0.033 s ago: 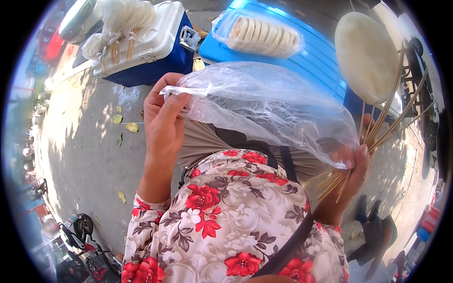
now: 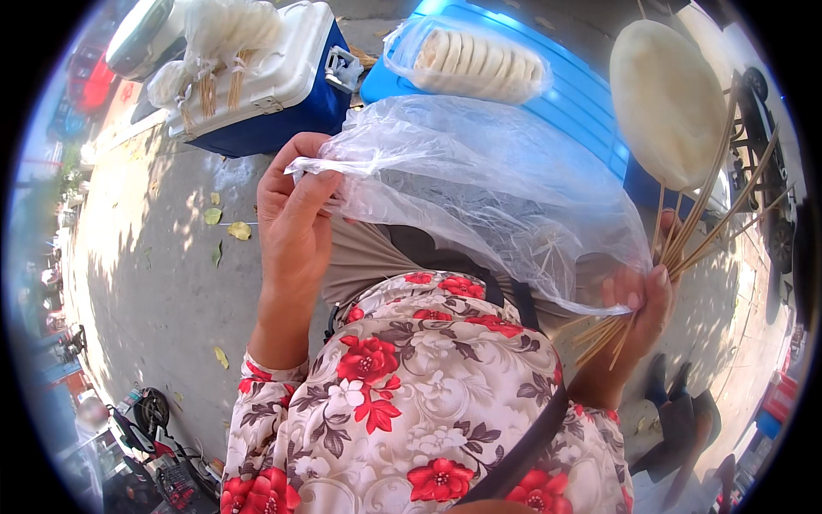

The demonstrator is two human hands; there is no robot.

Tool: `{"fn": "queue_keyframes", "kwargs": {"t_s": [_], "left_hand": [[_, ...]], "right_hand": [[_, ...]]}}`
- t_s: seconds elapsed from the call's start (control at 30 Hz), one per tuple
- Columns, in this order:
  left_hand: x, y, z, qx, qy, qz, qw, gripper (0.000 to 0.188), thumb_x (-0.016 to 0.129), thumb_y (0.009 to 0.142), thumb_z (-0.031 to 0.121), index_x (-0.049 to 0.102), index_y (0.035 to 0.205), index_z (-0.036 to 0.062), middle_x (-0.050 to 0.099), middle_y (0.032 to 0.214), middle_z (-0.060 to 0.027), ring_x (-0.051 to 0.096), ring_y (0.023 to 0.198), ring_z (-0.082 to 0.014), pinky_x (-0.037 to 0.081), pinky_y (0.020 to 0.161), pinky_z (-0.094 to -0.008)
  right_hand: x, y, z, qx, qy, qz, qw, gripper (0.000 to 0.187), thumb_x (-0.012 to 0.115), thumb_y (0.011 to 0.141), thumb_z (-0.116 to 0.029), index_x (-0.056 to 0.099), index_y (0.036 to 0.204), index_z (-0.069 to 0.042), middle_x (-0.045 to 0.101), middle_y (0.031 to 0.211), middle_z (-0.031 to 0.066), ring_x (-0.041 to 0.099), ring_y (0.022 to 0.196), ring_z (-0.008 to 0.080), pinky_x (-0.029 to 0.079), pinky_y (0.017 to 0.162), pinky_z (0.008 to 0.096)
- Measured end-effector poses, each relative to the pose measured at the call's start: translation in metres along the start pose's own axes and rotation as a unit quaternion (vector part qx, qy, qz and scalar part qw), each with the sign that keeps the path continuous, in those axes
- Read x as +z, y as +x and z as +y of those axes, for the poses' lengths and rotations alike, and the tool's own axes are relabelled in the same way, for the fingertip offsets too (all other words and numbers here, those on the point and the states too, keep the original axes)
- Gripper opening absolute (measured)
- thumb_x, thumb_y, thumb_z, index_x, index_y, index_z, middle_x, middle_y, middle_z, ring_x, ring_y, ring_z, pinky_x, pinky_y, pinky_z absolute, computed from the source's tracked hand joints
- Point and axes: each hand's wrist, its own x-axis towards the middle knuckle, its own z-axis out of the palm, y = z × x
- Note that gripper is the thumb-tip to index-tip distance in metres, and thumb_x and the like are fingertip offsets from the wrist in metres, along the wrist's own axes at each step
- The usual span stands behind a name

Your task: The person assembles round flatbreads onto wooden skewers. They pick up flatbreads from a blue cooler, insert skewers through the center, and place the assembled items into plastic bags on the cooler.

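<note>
A clear plastic bag [image 2: 479, 163] is stretched across in front of me and puffs out between my hands. My left hand [image 2: 295, 201] pinches its gathered white end between thumb and fingers. At the other end, my right hand [image 2: 646, 304] grips the bag's edge along with a bunch of thin wooden sticks [image 2: 695, 210]. The sticks fan out up and to the right, their lower ends poking below the hand. On sticks above that hand stands a large, pale, flat oval piece [image 2: 666, 107], food-like; its exact kind I cannot tell.
Ahead, a blue lid [image 2: 565, 116] bears a plastic-wrapped row of pale, folded pieces [image 2: 479, 67]. A blue-and-white cooler box [image 2: 300, 73] at far left carries bagged pale pieces on sticks [image 2: 231, 38]. A motorbike [image 2: 158, 445] stands lower left; a person's legs [image 2: 681, 420] show lower right.
The plastic bag's upper side has billowed farther up and away, over the blue lid's near edge. My left hand has shifted very slightly left; both grips are unchanged.
</note>
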Motion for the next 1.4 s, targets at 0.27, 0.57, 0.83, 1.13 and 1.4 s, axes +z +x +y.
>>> {"fn": "queue_keyframes", "kwargs": {"t_s": [0.27,0.57,0.83,1.13,1.4], "left_hand": [[0.002,0.028,-0.026,-0.018,0.079,-0.010,0.997,0.020,0.058,0.087,0.010,0.055,0.105,0.0018,0.061,0.088,-0.0055,0.058,0.071,-0.0088,0.045,0.054,-0.0210],[0.034,0.089,-0.078,0.099,0.342,-0.133,0.925,0.013,0.061,0.086,0.012,0.061,0.097,0.0055,0.056,0.071,0.0042,0.049,0.063,-0.0015,0.040,0.052,-0.0174],[0.050,0.095,-0.089,0.110,0.355,-0.190,0.909,0.014,0.061,0.084,0.011,0.062,0.097,0.0050,0.058,0.074,0.0035,0.048,0.062,-0.0020,0.042,0.054,-0.0179],[0.074,0.107,-0.090,0.114,0.350,-0.295,0.882,0.015,0.062,0.083,0.010,0.062,0.097,0.0035,0.054,0.073,0.0033,0.045,0.064,-0.0035,0.038,0.057,-0.0187],[0.122,0.143,-0.126,0.122,0.357,-0.364,0.852,0.016,0.063,0.084,0.015,0.065,0.096,0.0046,0.058,0.072,-0.0011,0.049,0.067,-0.0088,0.042,0.062,-0.0236]], "right_hand": [[-0.008,0.025,0.044,0.025,-0.067,-0.028,0.997,0.047,0.062,0.087,-0.015,0.040,0.125,0.000,0.049,0.067,0.0011,0.046,0.053,0.0047,0.034,0.041,0.0173],[-0.071,0.018,0.068,-0.088,-0.298,0.036,0.950,0.031,0.056,0.092,-0.010,0.052,0.121,-0.003,0.057,0.073,0.0017,0.050,0.060,0.0061,0.037,0.051,0.0180],[-0.110,-0.033,0.029,0.031,-0.380,-0.122,0.916,0.030,0.059,0.088,-0.007,0.057,0.117,-0.002,0.061,0.073,0.0038,0.055,0.061,0.0091,0.045,0.057,0.0253],[-0.093,-0.014,0.042,0.004,-0.532,-0.152,0.833,0.028,0.055,0.090,-0.013,0.058,0.117,-0.005,0.051,0.065,0.0024,0.051,0.060,0.0088,0.043,0.057,0.0262],[-0.083,0.005,0.104,0.037,-0.340,-0.004,0.940,0.025,0.052,0.093,-0.014,0.057,0.115,-0.003,0.053,0.062,0.0031,0.051,0.059,0.0091,0.042,0.056,0.0265]]}}
